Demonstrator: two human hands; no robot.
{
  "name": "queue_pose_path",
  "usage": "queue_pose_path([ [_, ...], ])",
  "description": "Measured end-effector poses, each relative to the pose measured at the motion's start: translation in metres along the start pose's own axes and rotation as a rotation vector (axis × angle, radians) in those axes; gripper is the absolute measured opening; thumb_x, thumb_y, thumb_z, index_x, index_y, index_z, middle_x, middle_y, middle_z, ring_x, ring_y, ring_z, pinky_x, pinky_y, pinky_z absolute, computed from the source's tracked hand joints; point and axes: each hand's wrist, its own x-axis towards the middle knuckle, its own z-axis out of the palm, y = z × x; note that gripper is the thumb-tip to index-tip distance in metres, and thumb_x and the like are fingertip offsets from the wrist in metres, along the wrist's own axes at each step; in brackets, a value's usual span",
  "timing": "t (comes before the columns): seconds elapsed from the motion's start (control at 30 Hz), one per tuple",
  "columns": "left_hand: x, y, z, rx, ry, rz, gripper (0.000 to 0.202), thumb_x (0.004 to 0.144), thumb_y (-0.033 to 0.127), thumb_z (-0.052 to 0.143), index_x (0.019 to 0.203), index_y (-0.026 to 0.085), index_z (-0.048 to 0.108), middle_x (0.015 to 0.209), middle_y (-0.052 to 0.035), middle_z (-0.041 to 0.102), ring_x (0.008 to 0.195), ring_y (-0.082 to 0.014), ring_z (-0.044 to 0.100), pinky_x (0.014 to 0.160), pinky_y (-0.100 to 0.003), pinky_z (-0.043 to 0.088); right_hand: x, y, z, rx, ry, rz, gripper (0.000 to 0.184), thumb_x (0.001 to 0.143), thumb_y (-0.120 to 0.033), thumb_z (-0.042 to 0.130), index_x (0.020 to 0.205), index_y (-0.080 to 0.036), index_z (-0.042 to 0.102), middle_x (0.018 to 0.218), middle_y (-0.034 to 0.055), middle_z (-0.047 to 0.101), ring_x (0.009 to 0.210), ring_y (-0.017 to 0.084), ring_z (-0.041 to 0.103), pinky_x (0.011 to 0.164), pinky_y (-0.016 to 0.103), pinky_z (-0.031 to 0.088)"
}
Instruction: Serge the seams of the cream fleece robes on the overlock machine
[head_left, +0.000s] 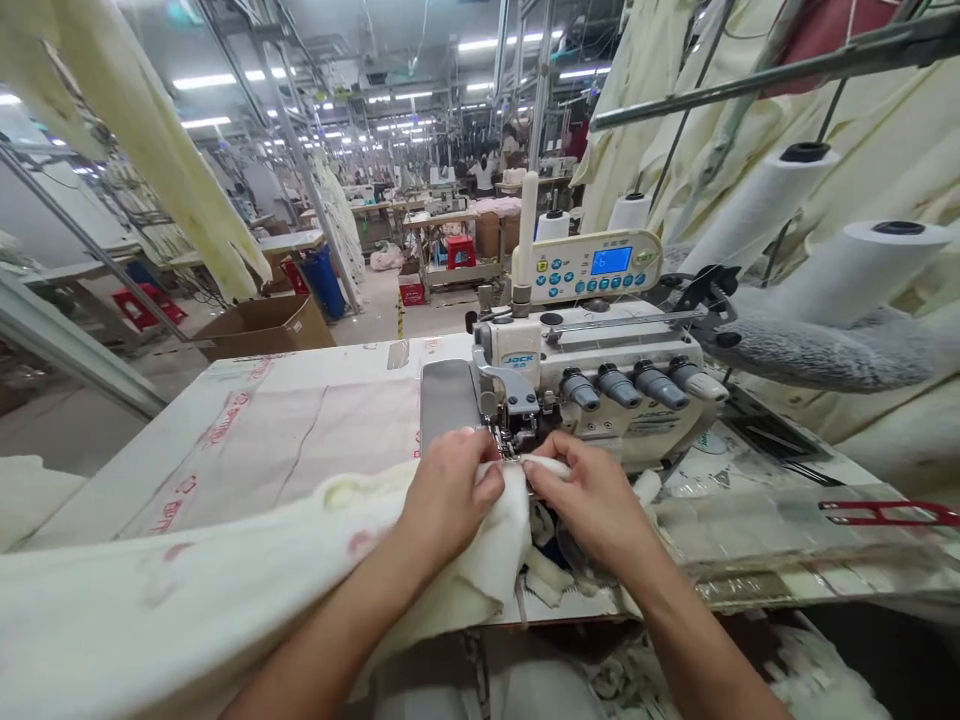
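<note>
Cream fabric (262, 560) with a few pinkish marks spreads over the left of the table and runs up to the sewing machine (600, 370), an overlock type with several grey tension knobs. My left hand (454, 490) pinches the fabric just left of the presser foot (510, 435). On the other side, my right hand (581, 490) is closed on the fabric's edge, thumb and fingertips together close to the needle area. Both hands almost touch the foot. The needle itself is too small to make out.
Thread cones (862, 265) stand at the right behind the machine. Red thread snips (889, 513) lie on the table's right side. Fabric scraps (546, 575) gather below the foot. A cardboard box (262, 325) sits beyond the table, and cream cloth (150, 120) hangs overhead.
</note>
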Motion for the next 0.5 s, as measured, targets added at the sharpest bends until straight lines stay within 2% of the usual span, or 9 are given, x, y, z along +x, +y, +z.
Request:
queue_pose_path([
  [0.27, 0.006, -0.001, 0.008, 0.023, 0.059, -0.023, 0.012, 0.079, 0.013, 0.05, 0.07, 0.019, 0.045, 0.071, 0.0011, 0.053, 0.069, -0.0158, 0.05, 0.062, -0.027, 0.034, -0.005, 0.008, 0.01, -0.007, 0.125, -0.065, 0.014, 0.081, -0.029, 0.051, 0.073, -0.021, 0.059, 0.064, -0.0037, 0.063, 0.055, 0.012, 0.054, 0.053, 0.021, 0.034],
  [0.4, 0.005, -0.002, 0.01, 0.071, 0.09, -0.004, 0.013, 0.081, 0.014, 0.05, 0.07, 0.019, 0.044, 0.072, 0.0004, 0.053, 0.07, -0.0166, 0.05, 0.063, -0.027, 0.035, -0.006, 0.014, 0.015, -0.049, 0.169, -0.105, 0.013, 0.085, -0.029, 0.048, 0.08, -0.021, 0.058, 0.064, -0.003, 0.064, 0.048, 0.011, 0.052, 0.049, 0.021, 0.033],
  [0.5, 0.006, -0.004, 0.012, 0.098, 0.104, 0.008, 0.013, 0.081, 0.014, 0.05, 0.071, 0.02, 0.044, 0.073, 0.0, 0.054, 0.071, -0.017, 0.051, 0.064, -0.028, 0.037, -0.003, 0.016, 0.02, -0.128, 0.259, -0.166, 0.008, 0.085, -0.026, 0.048, 0.084, -0.021, 0.055, 0.062, -0.0031, 0.063, 0.046, 0.012, 0.054, 0.048, 0.022, 0.034],
])
